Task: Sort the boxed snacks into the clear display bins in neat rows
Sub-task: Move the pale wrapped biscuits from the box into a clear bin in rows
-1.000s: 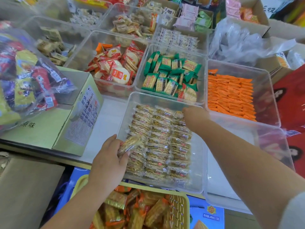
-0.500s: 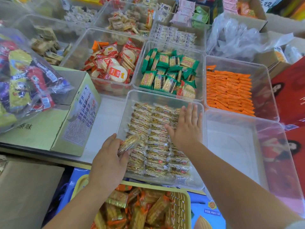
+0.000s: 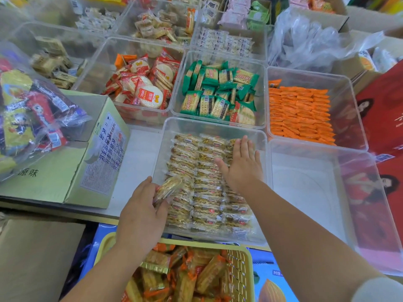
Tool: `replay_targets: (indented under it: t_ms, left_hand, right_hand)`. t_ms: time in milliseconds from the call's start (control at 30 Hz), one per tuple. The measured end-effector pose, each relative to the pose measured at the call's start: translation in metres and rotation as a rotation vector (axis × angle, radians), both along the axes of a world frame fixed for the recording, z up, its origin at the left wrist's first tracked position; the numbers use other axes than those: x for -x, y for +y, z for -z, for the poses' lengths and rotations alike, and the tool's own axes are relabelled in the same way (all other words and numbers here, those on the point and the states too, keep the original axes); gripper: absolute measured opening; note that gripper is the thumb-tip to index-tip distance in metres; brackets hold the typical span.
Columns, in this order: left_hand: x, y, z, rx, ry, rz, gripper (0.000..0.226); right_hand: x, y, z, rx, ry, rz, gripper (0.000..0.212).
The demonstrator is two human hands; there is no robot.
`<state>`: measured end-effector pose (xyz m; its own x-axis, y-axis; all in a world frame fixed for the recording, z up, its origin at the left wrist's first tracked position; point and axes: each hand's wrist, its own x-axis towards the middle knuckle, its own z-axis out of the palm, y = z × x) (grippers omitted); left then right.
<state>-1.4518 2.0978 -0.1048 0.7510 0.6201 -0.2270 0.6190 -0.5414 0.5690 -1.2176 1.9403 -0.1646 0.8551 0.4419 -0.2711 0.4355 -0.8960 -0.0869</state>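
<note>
Left hand (image 3: 141, 212) gripped one wrapped cracker pack (image 3: 168, 187) at 8 o'clock edge of clear bin (image 3: 213, 125), right hand (image 3: 243, 168) lay flat, fingers straight, on packed rows (image 3: 202, 192) toward 2 o'clock

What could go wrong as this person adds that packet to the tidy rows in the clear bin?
The left hand holds a biscuit packet at the clear bin's near-left corner; wedging it in may knock the neighbouring rows askew.
The right hand lies flat on the right-hand row; pressing hard could crush biscuits.
The bin seems to overhang the counter above the yellow basket, so a shove might tip it.
</note>
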Motion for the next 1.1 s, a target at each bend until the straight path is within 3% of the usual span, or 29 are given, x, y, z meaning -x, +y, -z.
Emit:
replay_targets:
  t_ms: [167, 333, 500, 767, 900, 1000, 1067, 1100]
  left_hand:
    - [0.000, 0.000, 0.001, 0.012, 0.018, -0.027, 0.043]
    - [0.000, 0.000, 0.001, 0.007, 0.030, -0.030, 0.045]
    - [0.000, 0.000, 0.000, 0.020, 0.025, -0.042, 0.045]
    - [0.000, 0.002, 0.005, 0.086, -0.007, -0.090, 0.053]
    - [-0.001, 0.006, -0.001, 0.219, -0.055, -0.143, 0.059]
    - [0.002, 0.010, -0.012, 0.302, -0.091, -0.187, 0.056]
    - [0.006, 0.012, -0.024, 0.209, -0.167, -0.137, 0.030]
    - [0.010, 0.011, -0.030, 0.150, -0.213, -0.090, 0.032]
  right_hand:
    - [-0.004, 0.001, 0.003, 0.049, 0.069, -0.016, 0.104]
    - [-0.004, 0.005, 0.003, 0.076, 0.079, 0.000, 0.102]
    - [0.005, 0.001, 0.002, 0.059, -0.091, -0.023, 0.099]
    - [-0.001, 0.001, 0.003, 0.105, 0.039, -0.013, 0.111]
    - [-0.006, 0.003, -0.005, 0.120, 0.100, -0.013, 0.108]
    - [0.000, 0.006, -0.023, 0.063, 0.111, 0.016, 0.096]
    - [0.015, 0.010, -0.040, -0.092, 0.063, -0.032, 0.083]
    - [0.028, 0.010, -0.050, -0.228, 0.093, -0.060, 0.076]
